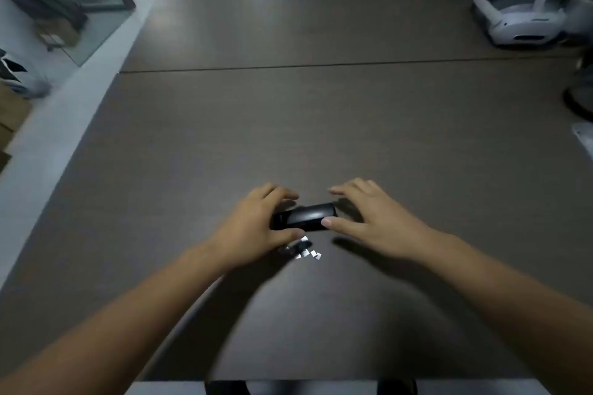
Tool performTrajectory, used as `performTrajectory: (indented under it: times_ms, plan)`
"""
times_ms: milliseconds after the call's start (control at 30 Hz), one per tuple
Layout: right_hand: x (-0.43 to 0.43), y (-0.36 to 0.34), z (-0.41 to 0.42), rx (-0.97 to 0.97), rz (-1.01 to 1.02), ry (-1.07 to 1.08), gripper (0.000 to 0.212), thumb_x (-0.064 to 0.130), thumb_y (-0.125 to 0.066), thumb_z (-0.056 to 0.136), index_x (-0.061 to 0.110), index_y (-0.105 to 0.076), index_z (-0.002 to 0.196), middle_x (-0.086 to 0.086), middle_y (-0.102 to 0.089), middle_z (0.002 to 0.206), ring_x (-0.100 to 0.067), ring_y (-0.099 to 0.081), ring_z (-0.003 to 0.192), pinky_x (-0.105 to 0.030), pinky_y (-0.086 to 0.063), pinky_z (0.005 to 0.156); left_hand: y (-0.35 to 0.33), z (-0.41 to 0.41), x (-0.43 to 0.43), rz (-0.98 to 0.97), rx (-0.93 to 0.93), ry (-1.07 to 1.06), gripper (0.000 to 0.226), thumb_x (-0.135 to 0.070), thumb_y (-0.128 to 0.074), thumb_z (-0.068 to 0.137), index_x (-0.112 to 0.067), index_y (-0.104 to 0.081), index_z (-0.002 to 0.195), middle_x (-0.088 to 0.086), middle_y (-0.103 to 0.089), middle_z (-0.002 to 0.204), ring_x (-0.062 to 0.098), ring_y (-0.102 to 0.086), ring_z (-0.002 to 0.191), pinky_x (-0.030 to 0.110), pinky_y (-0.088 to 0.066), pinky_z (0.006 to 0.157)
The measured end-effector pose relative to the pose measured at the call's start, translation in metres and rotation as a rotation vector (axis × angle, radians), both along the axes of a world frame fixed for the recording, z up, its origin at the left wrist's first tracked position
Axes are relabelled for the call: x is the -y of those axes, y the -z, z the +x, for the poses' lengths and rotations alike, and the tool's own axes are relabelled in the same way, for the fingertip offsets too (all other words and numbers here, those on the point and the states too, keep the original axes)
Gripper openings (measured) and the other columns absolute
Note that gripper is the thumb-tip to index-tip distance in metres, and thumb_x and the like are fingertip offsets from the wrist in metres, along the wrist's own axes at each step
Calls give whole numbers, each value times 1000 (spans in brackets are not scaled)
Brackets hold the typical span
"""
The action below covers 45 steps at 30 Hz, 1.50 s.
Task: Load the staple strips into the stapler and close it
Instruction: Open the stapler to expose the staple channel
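Black stapler (pixel 308 218) lying crosswise on the dark worktop (pixel 321 125), near its front edge, bracketed by two bare hands. Left hand (pixel 256 223) arched over the stapler's left end, fingers curled past the far side and thumb tucked along the near side, clasping it. Right hand (pixel 372 218) just beside the right end, fingers straight and spread above the surface, holding nothing, only the thumb tip touching the stapler's near right corner. Stapler seemingly closed, hard to confirm through motion blur. Small silvery staple strips (pixel 305 252) scattered loose on the worktop just in front of the stapler, close by the left thumb, apart from the right hand. Straight seam (pixel 353 64) crossing the worktop farther back. White devices (pixel 519 9) parked at the far right corner. Pale floor (pixel 48 144) off to the left.
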State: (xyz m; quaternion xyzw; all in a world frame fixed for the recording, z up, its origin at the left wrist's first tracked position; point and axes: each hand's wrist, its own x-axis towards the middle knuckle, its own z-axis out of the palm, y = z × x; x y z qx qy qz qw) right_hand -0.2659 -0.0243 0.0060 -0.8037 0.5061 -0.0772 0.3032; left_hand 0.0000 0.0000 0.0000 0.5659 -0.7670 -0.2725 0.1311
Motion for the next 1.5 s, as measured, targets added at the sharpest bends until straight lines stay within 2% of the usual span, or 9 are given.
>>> performTrajectory:
  times_ms: [200, 433, 633, 733, 967, 1067, 1200, 1333, 1500]
  plan:
    - [2, 53, 1, 58, -121, -48, 65, 68, -65, 91, 30, -56, 144, 12, -58, 131, -11, -49, 122, -37, -43, 111, 44, -3, 5, -116, 19, 23, 55, -51, -81, 85, -26, -64, 131, -9, -63, 118, 18, -59, 110, 42, -51, 97]
    - [8, 81, 4, 114, -319, -44, 35, 51, -71, 94, 22, -64, 113, 6, -62, 112, -18, -53, 103, -45, -47, 96, 73, 0, 10, -281, 25, 59, 47, -51, -78, 87, -28, -66, 125, -11, -61, 113, 17, -55, 103, 41, -50, 92]
    - [11, 93, 3, 125, -454, -73, 36, 49, -69, 92, 15, -64, 103, 2, -62, 104, -19, -52, 95, -33, -41, 82, 87, 5, 9, -415, 79, 89, 49, -61, -67, 90, -26, -62, 124, -12, -53, 106, 17, -52, 99, 38, -47, 86]
    - [10, 96, 2, 131, -504, -64, 37, 49, -72, 91, 15, -65, 104, 2, -62, 102, -17, -52, 94, -27, -35, 77, 90, 5, 7, -468, 90, 89, 46, -58, -67, 93, -24, -60, 124, -11, -51, 105, 17, -52, 98, 35, -43, 84]
    - [0, 88, 6, 115, -526, -40, 30, 45, -75, 93, 19, -59, 93, 3, -57, 95, -15, -50, 85, -28, -32, 69, 86, 11, -4, -430, -11, 47, 39, -47, -66, 98, -24, -61, 130, -9, -60, 113, 11, -57, 104, 27, -43, 86]
    - [0, 90, 6, 93, -544, -44, 34, 44, -75, 94, 12, -62, 95, -1, -60, 96, -18, -53, 85, -29, -32, 70, 85, 12, -2, -419, -37, 38, 37, -47, -66, 98, -26, -64, 128, -8, -63, 114, 12, -60, 105, 29, -49, 90]
    - [3, 90, 6, 81, -547, -45, 37, 50, -71, 92, 14, -64, 96, 0, -60, 97, -16, -52, 86, -22, -35, 67, 87, 12, 3, -428, -60, 32, 38, -50, -67, 97, -30, -64, 129, -12, -65, 114, 5, -59, 104, 16, -44, 86]
    - [3, 91, 5, 81, -546, -44, 38, 50, -71, 93, 13, -64, 98, -1, -61, 98, -20, -55, 89, -34, -42, 74, 87, 11, 4, -435, -106, -1, 36, -52, -68, 96, -33, -66, 126, -15, -68, 111, 1, -62, 103, 10, -44, 85]
    - [4, 91, 5, 82, -521, -35, 38, 50, -71, 93, 13, -65, 100, -1, -61, 99, -21, -55, 92, -37, -45, 79, 87, 8, 7, -421, -150, 1, 32, -54, -69, 94, -35, -67, 120, -17, -69, 105, -1, -64, 98, 12, -46, 82]
